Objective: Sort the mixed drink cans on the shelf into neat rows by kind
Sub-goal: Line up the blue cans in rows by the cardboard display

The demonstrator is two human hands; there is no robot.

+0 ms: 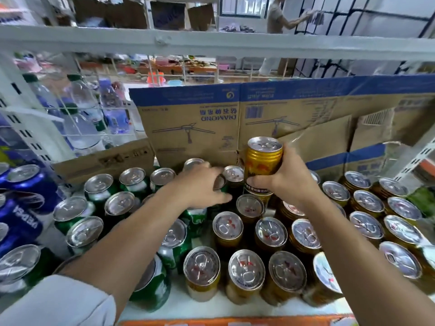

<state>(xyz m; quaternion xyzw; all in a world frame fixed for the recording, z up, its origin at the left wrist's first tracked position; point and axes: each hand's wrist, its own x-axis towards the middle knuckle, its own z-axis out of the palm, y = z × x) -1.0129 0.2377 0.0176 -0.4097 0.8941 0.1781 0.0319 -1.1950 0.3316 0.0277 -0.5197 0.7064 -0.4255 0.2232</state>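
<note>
Sleeve (58, 302), gold cans (247, 271) crowding shelf edge (235, 323)

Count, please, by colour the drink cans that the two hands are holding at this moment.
Gold metal can with silver top, in the right hand: 1
Green metal can, gripped by the left hand: 1
Total: 2

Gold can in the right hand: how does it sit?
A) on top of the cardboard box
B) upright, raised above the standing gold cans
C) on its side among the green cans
B: the right hand grips the gold can upright, lid up, above the gold rows; the left hand curls round a green can.
</note>
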